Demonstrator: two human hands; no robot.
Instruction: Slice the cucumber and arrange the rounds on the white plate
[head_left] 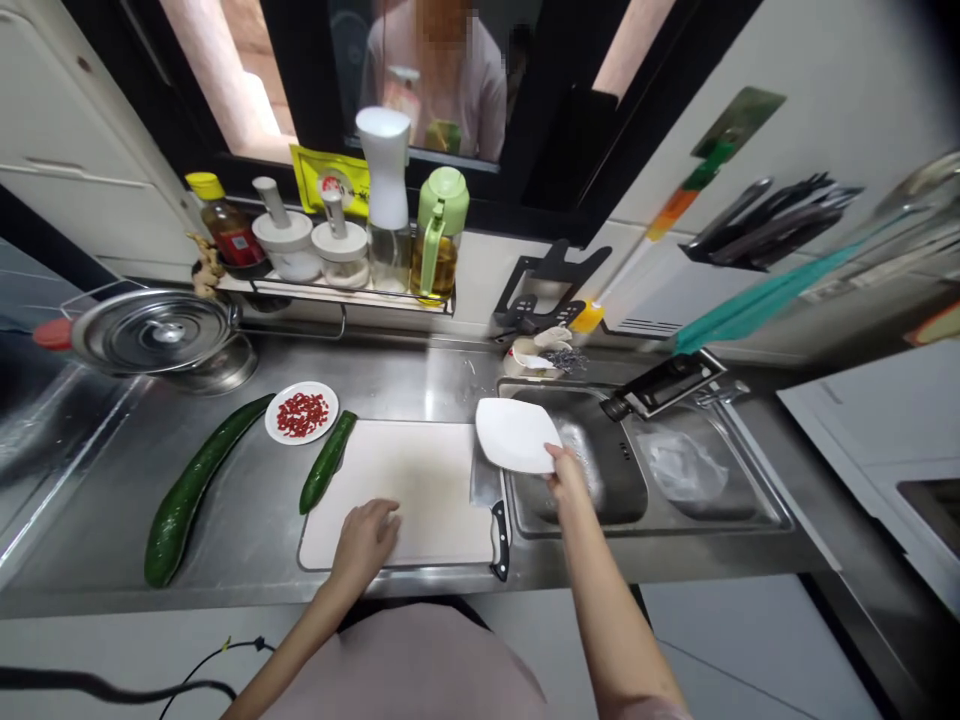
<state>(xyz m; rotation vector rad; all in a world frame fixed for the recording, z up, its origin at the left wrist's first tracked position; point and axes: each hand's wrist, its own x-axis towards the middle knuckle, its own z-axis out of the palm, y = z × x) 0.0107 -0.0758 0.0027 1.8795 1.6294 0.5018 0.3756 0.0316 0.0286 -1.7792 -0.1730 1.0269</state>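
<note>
My right hand (564,468) grips the near right corner of a white square plate (514,432), held up where the board's right side meets the sink. My left hand (367,538) is over the left part of a pale cutting board (427,500); its fingers are loosely bent and nothing shows in them. A cleaver (499,535) with a black handle lies along the board's right edge, its blade partly behind the plate. At the board's left edge lies a cut piece of cucumber (328,462). A long whole cucumber (191,495) rests farther left on the steel counter.
A round plate (271,424) of chopped red pieces sits behind the cucumbers. A lidded pot (169,335) stands at the back left. The double sink (637,500) is on the right, with a plastic bag (686,468) in its right basin. Bottles and jars fill a wall shelf (337,290).
</note>
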